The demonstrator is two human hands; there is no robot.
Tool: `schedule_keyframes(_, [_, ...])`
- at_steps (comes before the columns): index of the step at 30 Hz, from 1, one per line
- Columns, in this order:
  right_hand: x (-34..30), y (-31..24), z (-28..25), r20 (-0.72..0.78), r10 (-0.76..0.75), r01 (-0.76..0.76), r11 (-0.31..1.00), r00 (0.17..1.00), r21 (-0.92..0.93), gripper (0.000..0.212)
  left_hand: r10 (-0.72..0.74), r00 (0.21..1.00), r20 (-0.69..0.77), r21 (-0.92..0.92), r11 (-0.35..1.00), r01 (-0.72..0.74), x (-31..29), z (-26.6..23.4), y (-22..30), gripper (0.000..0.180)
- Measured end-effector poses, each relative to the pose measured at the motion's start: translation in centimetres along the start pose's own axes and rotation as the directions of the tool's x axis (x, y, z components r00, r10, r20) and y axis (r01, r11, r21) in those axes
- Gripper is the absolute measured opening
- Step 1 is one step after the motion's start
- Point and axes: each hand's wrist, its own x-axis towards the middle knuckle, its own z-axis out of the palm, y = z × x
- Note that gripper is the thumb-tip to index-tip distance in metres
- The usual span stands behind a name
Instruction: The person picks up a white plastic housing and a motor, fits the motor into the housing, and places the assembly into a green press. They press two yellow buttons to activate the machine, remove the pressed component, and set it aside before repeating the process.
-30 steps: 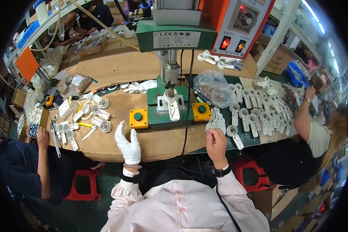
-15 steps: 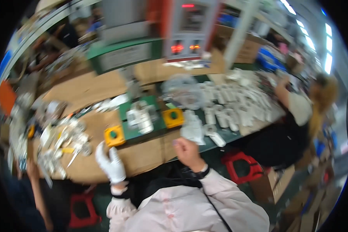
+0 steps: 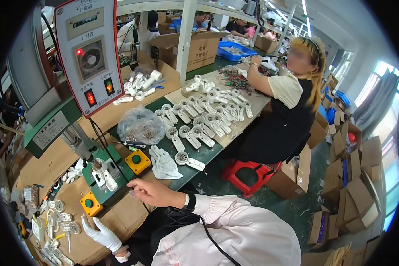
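My left hand (image 3: 103, 232), in a white glove, is open above the cardboard-covered bench, its fingers spread just below the nearer yellow button box (image 3: 91, 203). Bare and empty as far as I can see, my right hand (image 3: 151, 194) hovers by the bench's front edge, fingers loosely bent and pointing left. The farther yellow box with a green button (image 3: 137, 160) lies beyond it. Between the boxes, a white plastic part with a round head and handle (image 3: 104, 178) sits on the green base of a bench press (image 3: 53, 126), under its ram.
Rows of similar white parts (image 3: 204, 108) cover the bench to the right, near a crumpled white glove (image 3: 164, 163) and a clear plastic bag (image 3: 142, 125). More parts (image 3: 55, 221) lie at left. A co-worker (image 3: 292, 93) sits at right, by a red stool (image 3: 248, 176) and cardboard boxes (image 3: 292, 173).
The view has swung right, so the press and both hands appear further left. My right hand's fingers now point left and look looser; my left hand remains open near the nearer button box.
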Motion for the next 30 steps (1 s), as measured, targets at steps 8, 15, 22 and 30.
schedule_keyframes(8, [2.4, -1.0, 1.0, 0.230, 0.281, -0.324, 0.930, 0.932, 0.175, 0.050, 0.012, 1.000, 0.006, 0.063, 0.998, -0.012, -0.1, 0.0, 0.3, 0.041])
schedule_keyframes(15, [3.7, 0.7, 2.6, 0.303, 0.267, -0.378, 0.833, 0.915, 0.405, 0.046, 0.021, 1.000, 0.011, 0.090, 0.996, -0.022, -0.1, 0.1, 0.5, 0.042])
schedule_keyframes(22, [4.6, 1.5, 4.6, 0.362, 0.241, -0.423, 0.681, 0.901, 0.598, 0.031, 0.062, 0.998, -0.003, 0.108, 0.992, -0.061, -0.3, -0.3, 1.2, 0.041])
schedule_keyframes(30, [5.3, 0.5, 3.1, 0.316, 0.332, -0.457, 0.697, 0.889, 0.552, 0.026, -0.132, 0.952, 0.276, -0.382, 0.894, 0.234, 1.9, 1.0, 8.9, 0.035])
